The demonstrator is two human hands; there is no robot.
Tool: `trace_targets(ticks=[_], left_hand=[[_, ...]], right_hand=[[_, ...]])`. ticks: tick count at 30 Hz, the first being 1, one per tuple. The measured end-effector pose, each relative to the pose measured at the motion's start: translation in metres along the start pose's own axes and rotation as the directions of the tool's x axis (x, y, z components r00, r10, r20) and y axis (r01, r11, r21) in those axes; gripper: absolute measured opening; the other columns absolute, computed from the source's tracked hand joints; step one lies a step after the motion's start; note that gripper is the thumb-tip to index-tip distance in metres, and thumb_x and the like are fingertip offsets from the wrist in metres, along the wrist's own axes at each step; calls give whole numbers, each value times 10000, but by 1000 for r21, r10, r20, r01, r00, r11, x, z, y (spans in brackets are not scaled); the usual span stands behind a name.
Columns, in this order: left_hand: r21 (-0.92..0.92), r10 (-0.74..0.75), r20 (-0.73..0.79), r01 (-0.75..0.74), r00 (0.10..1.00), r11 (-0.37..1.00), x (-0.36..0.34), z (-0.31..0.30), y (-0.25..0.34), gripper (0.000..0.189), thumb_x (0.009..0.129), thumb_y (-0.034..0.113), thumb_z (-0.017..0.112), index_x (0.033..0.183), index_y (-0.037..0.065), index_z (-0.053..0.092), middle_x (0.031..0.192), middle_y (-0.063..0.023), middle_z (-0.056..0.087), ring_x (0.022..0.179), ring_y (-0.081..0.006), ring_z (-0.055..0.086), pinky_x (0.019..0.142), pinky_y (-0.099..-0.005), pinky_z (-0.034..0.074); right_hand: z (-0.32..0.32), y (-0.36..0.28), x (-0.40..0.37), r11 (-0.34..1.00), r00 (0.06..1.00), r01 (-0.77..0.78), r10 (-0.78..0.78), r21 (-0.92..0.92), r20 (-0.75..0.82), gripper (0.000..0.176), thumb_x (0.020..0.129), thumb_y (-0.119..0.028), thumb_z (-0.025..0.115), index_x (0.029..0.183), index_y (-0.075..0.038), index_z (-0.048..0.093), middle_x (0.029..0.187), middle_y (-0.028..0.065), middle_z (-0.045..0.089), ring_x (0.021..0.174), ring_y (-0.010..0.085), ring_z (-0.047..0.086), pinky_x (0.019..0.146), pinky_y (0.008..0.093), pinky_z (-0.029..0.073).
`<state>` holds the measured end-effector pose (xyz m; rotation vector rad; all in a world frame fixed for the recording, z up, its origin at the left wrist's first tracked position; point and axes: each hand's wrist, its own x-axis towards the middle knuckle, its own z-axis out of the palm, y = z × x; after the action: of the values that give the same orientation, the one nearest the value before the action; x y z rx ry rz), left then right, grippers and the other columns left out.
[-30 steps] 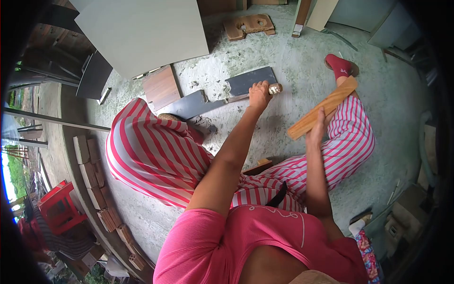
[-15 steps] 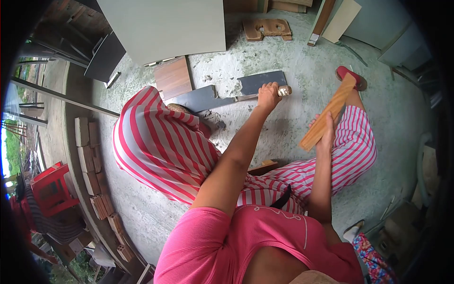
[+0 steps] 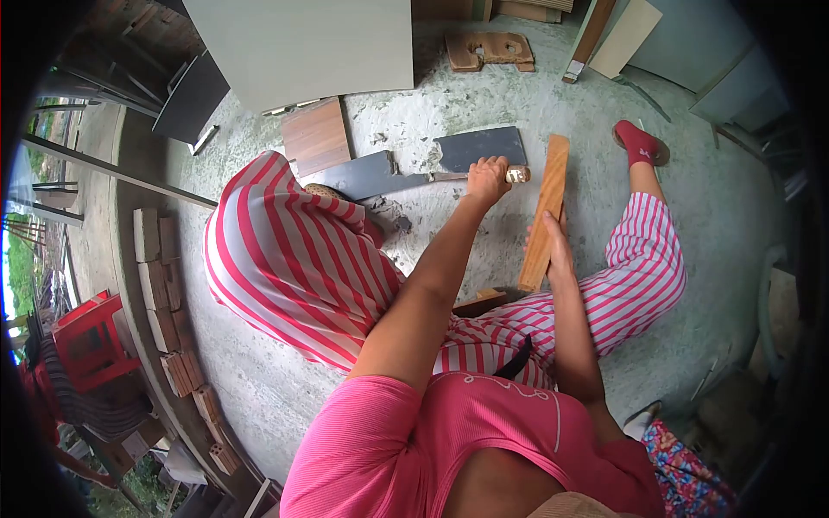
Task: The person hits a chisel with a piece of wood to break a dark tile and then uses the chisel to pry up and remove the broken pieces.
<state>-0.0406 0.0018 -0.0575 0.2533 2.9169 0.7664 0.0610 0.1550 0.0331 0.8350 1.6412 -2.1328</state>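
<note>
My left hand [image 3: 489, 180] is closed around a handle whose pale, mottled end [image 3: 517, 174] sticks out to the right. A narrow part extends left from the fist to a long dark grey piece [image 3: 367, 176]; whether they are joined is unclear. Just above the fist, a dark board [image 3: 482, 149] with a jagged left edge lies on the floor. In my right hand [image 3: 558, 246] is a light brown wooden bar [image 3: 547, 211], raised nearly upright in view, thumb on the near side. My right hand's other fingers are mostly behind the bar.
A brown wood-grain board [image 3: 316, 136] lies beside a large pale panel [image 3: 311, 52]. Farther back is a broken brown piece with holes [image 3: 490, 52]. Bricks [image 3: 155, 289] line the left ledge. My striped legs spread to both sides. Patterned cloth [image 3: 682, 462] shows at lower right.
My right hand has moved left with the wooden bar, which now stands more upright in view and closer to my left hand. My left hand has barely shifted.
</note>
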Motion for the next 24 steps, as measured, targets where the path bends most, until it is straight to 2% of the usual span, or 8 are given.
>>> trace_targets(ticks=[1, 3, 7, 11, 16, 18, 23, 24], left_hand=[[11, 8, 19, -8, 1000, 1000, -3, 0, 0, 310, 653, 202, 709, 903, 107, 552, 919, -68, 612, 913, -285, 586, 749, -421, 470], [5, 19, -4, -19, 1000, 1000, -4, -1, -1, 316, 652, 206, 711, 906, 107, 552, 906, -72, 611, 904, -288, 587, 742, -419, 470], [-116, -16, -138, 0, 990, 993, 9, -17, -6, 339, 646, 217, 723, 912, 96, 551, 889, -98, 611, 882, -311, 587, 731, -428, 472], [-480, -289, -196, 166, 937, 861, 38, -64, -24, 275, 683, 183, 677, 873, 20, 564, 784, -215, 631, 753, -380, 622, 686, -428, 491], [-824, -431, -148, 130, 890, 551, 45, -96, -81, 199, 708, 149, 660, 827, 23, 563, 658, -27, 583, 584, -106, 506, 543, -276, 431], [-857, -558, -114, 203, 822, 474, 33, -116, -86, 159, 745, 140, 650, 835, 61, 545, 715, -32, 574, 590, -132, 553, 533, -271, 452], [-967, -667, -216, -64, 713, 245, 14, -121, -116, 242, 749, 175, 679, 868, 67, 497, 727, -45, 527, 608, -172, 552, 541, -314, 487], [-972, -697, -232, -142, 679, 185, 15, -124, -117, 261, 750, 170, 698, 862, 72, 484, 671, -37, 537, 536, -163, 554, 464, -296, 459]], right_hand=[[-5, 1, 1, 1000, 1000, -2, 2, -2, -1, 586, 850, -438, 579, 1319, -171, 349, 884, 107, 547, 667, 188, 571, 564, 336, 515], [-23, 4, 5, 955, 970, -241, 242, 174, 12, 632, 834, -434, 584, 1332, -158, 309, 978, 109, 497, 774, 204, 554, 611, 359, 504], [-33, 11, 14, 958, 977, -175, 197, 229, -76, 610, 808, -453, 613, 1285, -188, 341, 934, 128, 507, 731, 230, 551, 604, 385, 499], [-33, 6, 15, 946, 977, -177, 201, 272, -64, 621, 799, -453, 624, 1280, -178, 344, 934, 129, 507, 734, 230, 551, 612, 389, 501], [-32, 8, 17, 933, 979, -174, 198, 316, -43, 623, 782, -480, 638, 1238, -144, 378, 913, 124, 520, 727, 218, 557, 626, 380, 500], [-25, -1, 9, 921, 975, -175, 213, 349, -71, 550, 796, -470, 632, 1162, -119, 419, 868, 112, 542, 684, 207, 566, 602, 362, 505], [-21, -2, 12, 902, 975, -186, 219, 389, -42, 488, 810, -456, 625, 1091, -97, 451, 821, 100, 564, 644, 194, 577, 581, 344, 513], [-21, -1, 13, 901, 975, -188, 221, 390, -40, 488, 810, -456, 625, 1091, -97, 451, 821, 100, 564, 644, 194, 577, 581, 344, 513]])
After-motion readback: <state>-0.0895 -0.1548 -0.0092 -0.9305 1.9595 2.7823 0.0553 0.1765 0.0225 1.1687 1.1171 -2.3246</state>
